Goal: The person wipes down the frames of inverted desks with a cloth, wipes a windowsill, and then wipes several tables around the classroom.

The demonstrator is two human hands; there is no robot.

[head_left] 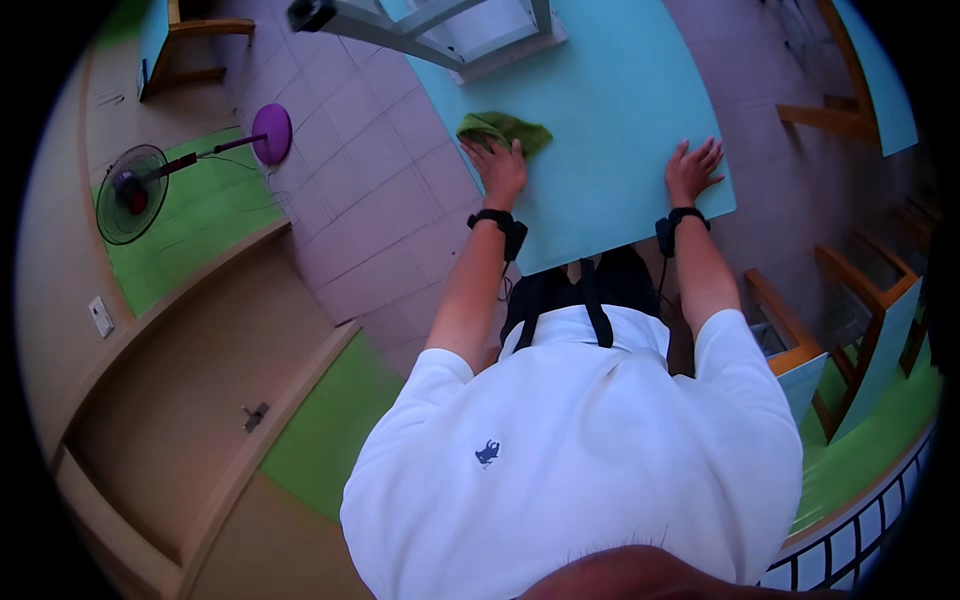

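A green cloth [523, 130] lies bunched near the left edge of the pale blue tabletop [610, 140]. My left hand [495, 172] grips the cloth's near left part, its fingers pressed down onto the fabric. Near the table's right edge, my right hand [692, 172] rests on the bare surface with its fingers spread and nothing in it. Both wrists carry black bands with small dark units.
A light-framed stool or chair [440, 35] stands on the table's far end, one black-tipped leg jutting left. On the left are a purple-based fan [272, 135] and a wall recess [200, 400]. Wooden-framed blue tables and chairs [865, 300] stand at right.
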